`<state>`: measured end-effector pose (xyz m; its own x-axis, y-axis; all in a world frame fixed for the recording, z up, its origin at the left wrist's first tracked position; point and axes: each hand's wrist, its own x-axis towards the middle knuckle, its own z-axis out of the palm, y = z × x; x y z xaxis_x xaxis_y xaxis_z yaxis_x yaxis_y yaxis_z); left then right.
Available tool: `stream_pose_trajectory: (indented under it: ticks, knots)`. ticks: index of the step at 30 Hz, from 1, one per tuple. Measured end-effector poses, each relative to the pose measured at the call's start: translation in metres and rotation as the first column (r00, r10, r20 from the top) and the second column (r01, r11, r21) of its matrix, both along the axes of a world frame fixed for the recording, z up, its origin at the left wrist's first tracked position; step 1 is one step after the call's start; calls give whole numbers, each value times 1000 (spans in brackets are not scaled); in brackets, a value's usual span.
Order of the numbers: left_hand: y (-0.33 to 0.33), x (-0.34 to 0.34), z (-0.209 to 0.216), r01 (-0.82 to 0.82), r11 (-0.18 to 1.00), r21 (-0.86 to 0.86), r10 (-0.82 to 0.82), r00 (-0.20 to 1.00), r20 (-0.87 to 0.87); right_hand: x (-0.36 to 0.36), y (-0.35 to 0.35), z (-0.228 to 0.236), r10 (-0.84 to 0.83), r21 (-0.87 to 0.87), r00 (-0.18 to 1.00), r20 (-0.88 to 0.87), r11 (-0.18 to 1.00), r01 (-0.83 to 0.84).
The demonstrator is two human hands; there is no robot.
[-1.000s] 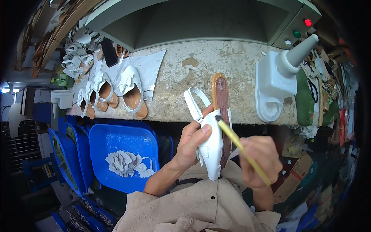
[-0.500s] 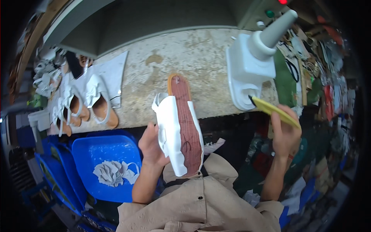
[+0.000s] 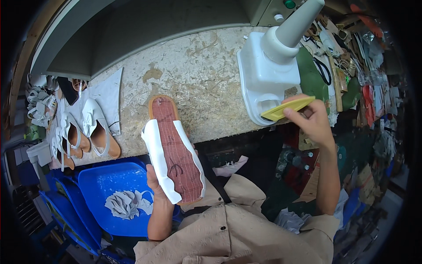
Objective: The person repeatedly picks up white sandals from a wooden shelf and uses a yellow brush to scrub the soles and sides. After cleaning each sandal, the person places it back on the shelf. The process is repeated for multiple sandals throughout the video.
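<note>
My left hand grips a sandal from below, sole side up: a reddish-brown ribbed sole with white upper flaps folded along both edges. Its toe reaches over the front edge of the stained workbench. My right hand holds a yellow brush handle whose tip goes into the low opening of a white plastic glue dispenser with a tall tapered spout, standing at the bench's right end.
Several white sandals with tan insoles lie at the bench's left end on a white sheet. A blue tray below holds white cut pieces. Tools, scissors and clutter crowd the right side. A control box stands behind the dispenser.
My right hand moved the yellow brush away from the sandal to the dispenser on the right. The left hand turned the sandal sole up and kept holding it.
</note>
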<state>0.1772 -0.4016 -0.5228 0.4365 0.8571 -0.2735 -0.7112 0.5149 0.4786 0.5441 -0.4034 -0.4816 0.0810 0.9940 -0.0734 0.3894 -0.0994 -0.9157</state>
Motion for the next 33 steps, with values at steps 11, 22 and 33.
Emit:
stream_pose_trajectory:
  ticks: [11,22,33]
  knots:
    - [-8,15,9,73,996,43,-58,955,-292,-137,-23,17,-185,-54,721,-667,978,202]
    - [-4,9,12,77,987,143,-26,946,-324,-153,-42,15,148,581,968,-204,814,-2]
    - [0,11,16,115,965,236,-9,913,-409,-167,-57,31,63,647,992,-111,762,24]
